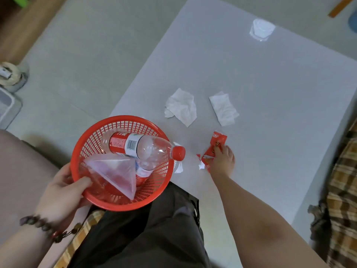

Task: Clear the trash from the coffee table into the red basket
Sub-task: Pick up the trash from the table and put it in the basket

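My left hand (61, 190) grips the rim of the red basket (96, 130), held over my lap at the table's near edge. Inside it lie a clear plastic bottle (143, 147) with a red cap and a clear triangular plastic package (116, 171). My right hand (222, 159) rests on the white coffee table (270, 84), fingers closed on a torn red snack wrapper (217, 141). Two crumpled white tissues lie beyond it, the left tissue (181, 107) and the right tissue (224, 109). A clear plastic cup (261, 29) stands at the far end.
A small clear scrap (177, 167) lies on the table beside the basket. Grey tiled floor (77, 64) spreads to the left, with a round white object (8, 74) on it. Plaid fabric (343, 190) borders the table on the right.
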Demonstrator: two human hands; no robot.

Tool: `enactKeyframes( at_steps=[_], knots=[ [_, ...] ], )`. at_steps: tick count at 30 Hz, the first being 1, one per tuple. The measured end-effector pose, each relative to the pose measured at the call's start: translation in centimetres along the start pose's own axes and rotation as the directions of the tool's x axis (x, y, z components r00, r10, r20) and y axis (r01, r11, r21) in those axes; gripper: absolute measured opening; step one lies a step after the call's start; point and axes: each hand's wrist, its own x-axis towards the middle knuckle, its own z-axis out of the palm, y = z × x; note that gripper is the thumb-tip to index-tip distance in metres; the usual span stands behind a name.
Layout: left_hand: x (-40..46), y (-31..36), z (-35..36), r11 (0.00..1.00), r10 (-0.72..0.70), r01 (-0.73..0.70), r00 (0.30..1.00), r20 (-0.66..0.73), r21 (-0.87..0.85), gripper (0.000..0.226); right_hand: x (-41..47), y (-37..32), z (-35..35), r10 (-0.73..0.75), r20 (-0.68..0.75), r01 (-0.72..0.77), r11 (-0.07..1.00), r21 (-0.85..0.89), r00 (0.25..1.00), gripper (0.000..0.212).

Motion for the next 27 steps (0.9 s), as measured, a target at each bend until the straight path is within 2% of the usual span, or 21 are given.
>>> enactKeyframes(
  at_steps=[2,4,7,11,14,17,19,21,23,25,27],
  knots=[
    [0.6,0.5,-0.4,1.0,0.0,0.0,1.0,0.0,0.017,0.049,-0.2,-0.6,-0.2,0.0,-0.041,0.004,0.996,0.085,0.999,0.033],
    [0.8,1.3,-0.6,1.0,0.005,-0.005,1.0,-0.004,0.024,0.049,-0.7,-1.5,-1.1,0.006,-0.034,0.002,0.974,0.226,0.999,0.023],
    [0.4,2.7,-0.2,0.999,0.038,-0.038,0.999,0.002,0.017,0.043,-2.4,-3.5,-3.9,0.052,-0.067,-0.009,0.853,0.522,0.996,0.017],
    [-0.4,4.9,0.9,0.997,0.076,-0.076,0.997,0.009,-0.007,0.036,-5.7,-7.4,-10.8,0.048,-0.269,0.172,0.657,0.734,0.962,0.014],
    [-0.6,6.9,1.6,0.996,0.089,-0.087,0.994,0.058,-0.024,0.037,-8.3,-10.5,-16.7,-0.009,-0.422,0.358,0.546,0.757,0.907,0.02],
    [-0.9,8.7,2.2,0.992,0.124,-0.12,0.988,0.093,-0.045,0.041,-10.2,-14.0,-20.7,-0.246,-0.523,0.569,0.499,0.654,0.816,0.019],
    [-1.1,9.8,2.6,0.988,0.151,-0.145,0.983,0.108,-0.058,0.042,-11.0,-16.0,-21.7,-0.444,-0.504,0.67,0.528,0.522,0.741,0.021],
    [-1.3,10.8,3.0,0.983,0.178,-0.171,0.976,0.127,-0.066,0.043,-11.2,-17.8,-21.8,-0.603,-0.395,0.72,0.605,0.339,0.693,0.03],
    [-1.5,11.7,3.2,0.979,0.197,-0.188,0.971,0.136,-0.073,0.047,-10.7,-19.2,-21.6,-0.706,-0.226,0.738,0.667,0.107,0.671,0.041],
    [-1.5,12.4,3.3,0.976,0.213,-0.203,0.967,0.137,-0.08,0.047,-10.4,-20.2,-21.3,-0.744,-0.061,0.735,0.667,-0.126,0.665,0.057],
    [-1.3,12.9,3.4,0.972,0.229,-0.219,0.964,0.132,-0.087,0.047,-10.2,-20.9,-20.9,-0.737,0.015,0.715,0.651,-0.255,0.676,0.074]
  ],
)
